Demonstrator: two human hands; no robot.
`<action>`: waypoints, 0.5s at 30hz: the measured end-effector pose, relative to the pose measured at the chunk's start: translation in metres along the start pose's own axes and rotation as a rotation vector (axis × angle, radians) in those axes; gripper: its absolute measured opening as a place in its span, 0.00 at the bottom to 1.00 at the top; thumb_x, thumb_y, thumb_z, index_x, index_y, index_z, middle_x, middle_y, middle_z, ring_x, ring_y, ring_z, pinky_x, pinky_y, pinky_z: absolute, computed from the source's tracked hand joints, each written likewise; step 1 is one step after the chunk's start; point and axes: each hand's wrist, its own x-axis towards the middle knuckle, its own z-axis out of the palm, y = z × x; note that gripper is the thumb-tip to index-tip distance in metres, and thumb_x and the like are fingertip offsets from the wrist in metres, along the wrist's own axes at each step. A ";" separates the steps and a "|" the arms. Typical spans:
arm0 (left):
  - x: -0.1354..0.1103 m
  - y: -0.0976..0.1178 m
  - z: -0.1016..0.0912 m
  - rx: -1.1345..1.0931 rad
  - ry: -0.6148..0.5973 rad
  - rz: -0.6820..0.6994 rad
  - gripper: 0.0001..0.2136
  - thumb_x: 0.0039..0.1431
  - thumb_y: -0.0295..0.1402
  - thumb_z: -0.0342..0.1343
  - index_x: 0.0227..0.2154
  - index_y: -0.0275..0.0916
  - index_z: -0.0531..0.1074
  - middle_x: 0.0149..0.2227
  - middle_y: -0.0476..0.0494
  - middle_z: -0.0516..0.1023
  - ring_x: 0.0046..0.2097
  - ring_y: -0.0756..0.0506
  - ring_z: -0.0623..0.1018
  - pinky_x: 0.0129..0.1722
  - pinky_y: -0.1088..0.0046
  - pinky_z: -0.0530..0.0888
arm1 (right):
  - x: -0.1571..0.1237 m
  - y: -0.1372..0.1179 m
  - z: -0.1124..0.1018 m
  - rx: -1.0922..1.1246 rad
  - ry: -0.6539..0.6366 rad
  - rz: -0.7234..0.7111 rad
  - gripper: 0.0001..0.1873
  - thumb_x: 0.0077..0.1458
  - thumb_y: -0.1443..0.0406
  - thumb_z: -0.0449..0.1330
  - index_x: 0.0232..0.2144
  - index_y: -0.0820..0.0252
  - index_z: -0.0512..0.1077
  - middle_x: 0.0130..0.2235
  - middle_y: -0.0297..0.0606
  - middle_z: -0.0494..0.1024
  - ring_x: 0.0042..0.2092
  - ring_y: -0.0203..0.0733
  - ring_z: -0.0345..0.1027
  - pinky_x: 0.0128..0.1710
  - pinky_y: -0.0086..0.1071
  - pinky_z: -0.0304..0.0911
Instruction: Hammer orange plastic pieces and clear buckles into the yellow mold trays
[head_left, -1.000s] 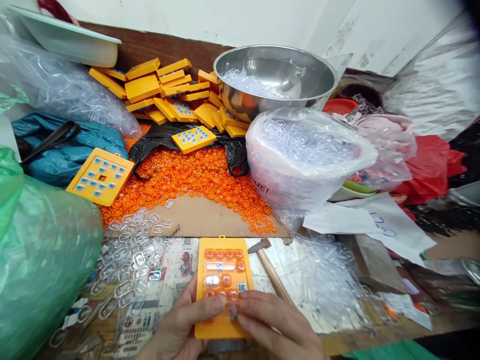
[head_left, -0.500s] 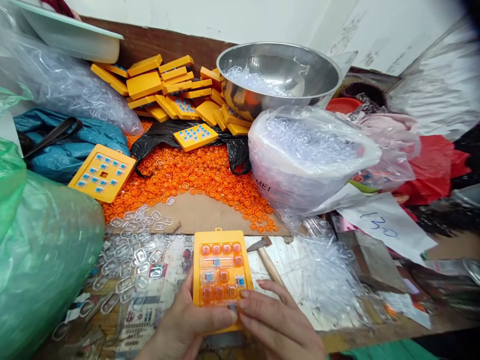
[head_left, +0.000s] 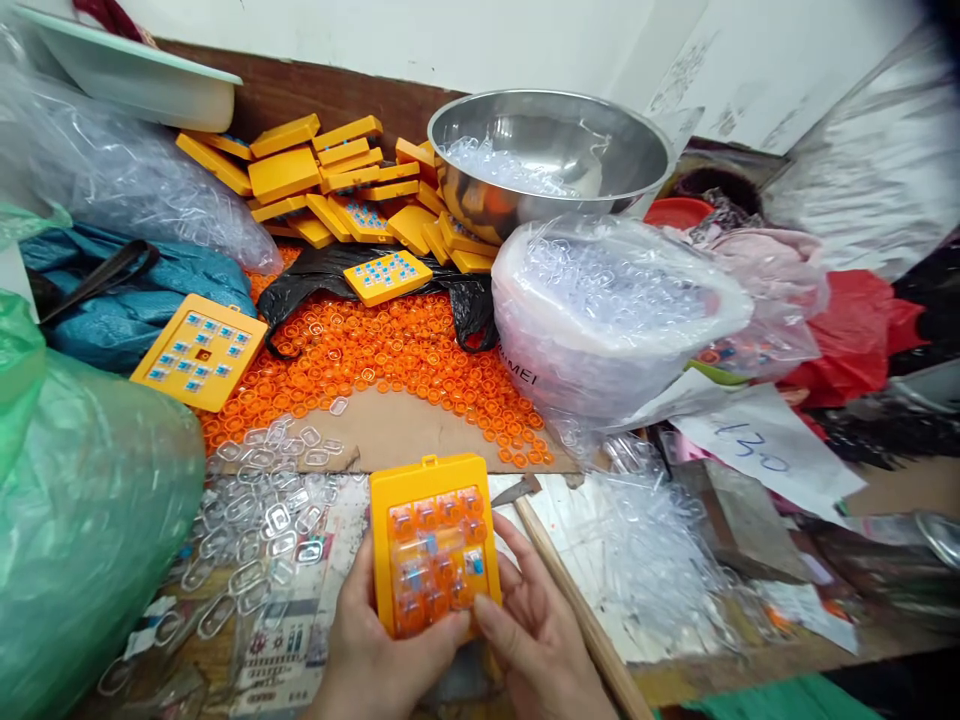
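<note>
A yellow plastic panel (head_left: 381, 560) with rows of small orange and clear caps is held up between my two hands, its face turned towards me. My left hand (head_left: 394, 640) grips its lower left edge, thumb laid across the front near the bottom. Around the right edge my right hand (head_left: 540, 620) is closed, with its thumb pressed on the lower right corner and fingers behind. One spot at the right shows a bare blue-and-white piece (head_left: 475, 564) without an orange cap. The lowest part of the panel is partly hidden by the thumbs.
Loose clear rings (head_left: 281, 545) lie to the left, orange caps (head_left: 397, 345) behind. A hammer (head_left: 555, 560) and thin clear pieces (head_left: 652, 560) are to the right. Further back stand a bag of clear pieces (head_left: 525, 330), a steel bowl (head_left: 480, 200) and stacked yellow panels (head_left: 285, 175).
My right hand has moved from resting fingers on the panel's front to gripping its right side. The panel has shifted slightly left and tilted, and more of the hammer handle shows.
</note>
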 end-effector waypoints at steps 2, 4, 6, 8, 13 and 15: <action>0.003 -0.001 0.000 0.010 -0.001 0.020 0.28 0.27 0.30 0.75 0.36 0.35 0.72 0.31 0.38 0.84 0.32 0.36 0.83 0.33 0.67 0.81 | 0.002 -0.005 -0.001 -0.035 -0.022 0.041 0.33 0.43 0.58 0.73 0.52 0.47 0.69 0.51 0.40 0.78 0.51 0.48 0.73 0.52 0.42 0.66; 0.006 -0.002 -0.001 0.008 -0.021 0.024 0.27 0.28 0.31 0.75 0.36 0.35 0.72 0.31 0.37 0.84 0.33 0.36 0.83 0.33 0.66 0.80 | 0.006 -0.014 -0.004 -0.136 -0.049 0.046 0.31 0.43 0.58 0.73 0.51 0.46 0.71 0.51 0.37 0.78 0.50 0.46 0.74 0.53 0.42 0.66; 0.009 -0.001 -0.004 -0.011 -0.052 0.011 0.28 0.29 0.31 0.75 0.37 0.34 0.72 0.34 0.35 0.84 0.34 0.35 0.83 0.34 0.65 0.80 | 0.015 -0.035 -0.007 -0.360 -0.102 -0.009 0.27 0.45 0.57 0.71 0.49 0.47 0.73 0.49 0.37 0.80 0.47 0.46 0.76 0.51 0.44 0.68; 0.011 0.000 -0.006 -0.027 -0.079 -0.017 0.31 0.29 0.31 0.74 0.41 0.33 0.71 0.36 0.32 0.84 0.36 0.34 0.83 0.36 0.63 0.80 | 0.031 -0.073 -0.005 -0.731 -0.131 -0.252 0.19 0.49 0.58 0.68 0.46 0.48 0.77 0.46 0.37 0.81 0.43 0.46 0.77 0.47 0.44 0.71; 0.012 0.000 -0.012 -0.057 -0.157 -0.106 0.38 0.28 0.32 0.75 0.47 0.31 0.68 0.37 0.30 0.84 0.39 0.30 0.83 0.41 0.57 0.79 | 0.105 -0.208 0.012 -1.542 0.325 -1.201 0.17 0.57 0.64 0.60 0.49 0.55 0.76 0.53 0.45 0.76 0.55 0.53 0.69 0.57 0.49 0.60; 0.011 -0.001 -0.015 -0.095 -0.209 -0.139 0.38 0.28 0.32 0.75 0.47 0.32 0.68 0.38 0.30 0.84 0.40 0.29 0.83 0.44 0.54 0.78 | 0.136 -0.245 0.018 -1.836 0.437 -0.784 0.19 0.54 0.65 0.62 0.50 0.58 0.76 0.54 0.50 0.75 0.56 0.61 0.67 0.54 0.54 0.61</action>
